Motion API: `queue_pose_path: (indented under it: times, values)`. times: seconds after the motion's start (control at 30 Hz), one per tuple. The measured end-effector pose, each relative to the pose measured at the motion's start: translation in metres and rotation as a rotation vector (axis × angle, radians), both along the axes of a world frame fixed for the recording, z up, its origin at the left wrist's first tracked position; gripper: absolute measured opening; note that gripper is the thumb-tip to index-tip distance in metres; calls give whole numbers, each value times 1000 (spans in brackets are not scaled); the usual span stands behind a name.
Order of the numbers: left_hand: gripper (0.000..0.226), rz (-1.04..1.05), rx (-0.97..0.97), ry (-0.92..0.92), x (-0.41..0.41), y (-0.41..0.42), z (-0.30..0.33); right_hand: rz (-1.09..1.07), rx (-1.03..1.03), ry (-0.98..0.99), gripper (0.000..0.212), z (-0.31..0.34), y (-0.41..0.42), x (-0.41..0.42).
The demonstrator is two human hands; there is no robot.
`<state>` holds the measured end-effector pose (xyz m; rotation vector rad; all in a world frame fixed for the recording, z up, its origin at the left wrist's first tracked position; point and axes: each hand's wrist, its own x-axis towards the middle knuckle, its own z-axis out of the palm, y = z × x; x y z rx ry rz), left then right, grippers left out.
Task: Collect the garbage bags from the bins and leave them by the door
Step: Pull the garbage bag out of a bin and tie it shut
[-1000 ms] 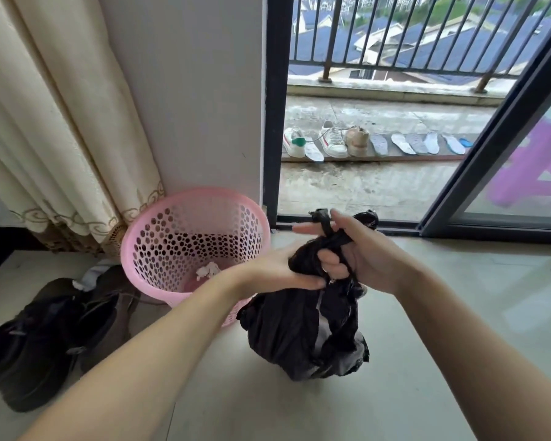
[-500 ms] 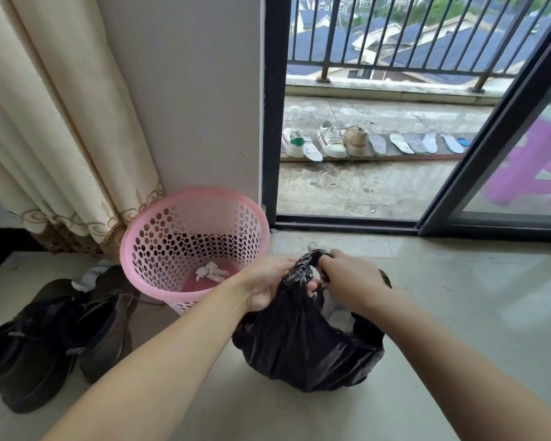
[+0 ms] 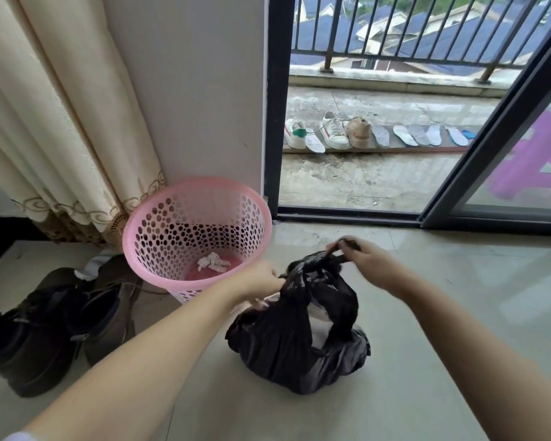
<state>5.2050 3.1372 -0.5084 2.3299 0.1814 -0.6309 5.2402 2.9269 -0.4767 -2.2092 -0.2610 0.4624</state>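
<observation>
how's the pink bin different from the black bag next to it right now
The pink bin is rigid, perforated and stands open-topped; the black bag is soft, crumpled plastic with its top gathered. The bin is untouched and holds only a crumpled paper scrap; the left hand and right hand grip the bag. Both sit on the floor.

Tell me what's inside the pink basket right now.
A crumpled white scrap lies on the pink basket's bare bottom; there is no liner. The near wall hides the bottom's front edge.
</observation>
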Motion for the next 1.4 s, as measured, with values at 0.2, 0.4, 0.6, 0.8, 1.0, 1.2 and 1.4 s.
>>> queue_pose_path:
  times: [0.2, 0.4, 0.6, 0.8, 1.0, 1.2, 1.4]
  values:
    - [44, 32, 143, 504, -37, 35, -34, -156, -344, 128, 37, -67, -57, -4]
    - [45, 362, 149, 535, -60, 81, -68, -291, -321, 346, 38, -102, -110, -28]
    - [33, 439, 268, 392, -62, 100, -73, -405, -237, 432, 32, -107, -117, -37]
    - [31, -120, 325, 370, -32, 73, -29, -638, 437, 429, 28, -60, -97, 0]
    - [32, -557, 457, 80, -16, -6, 26, -57, 506, 418, 21, -2, -19, 7]
    - [24, -292, 191, -509, -8, -10, 41, 361, 194, 365, 25, -1, 34, -20]
    - [54, -341, -278, -256, -12, -10, 30, 414, -185, 116, 29, 12, 42, -24]
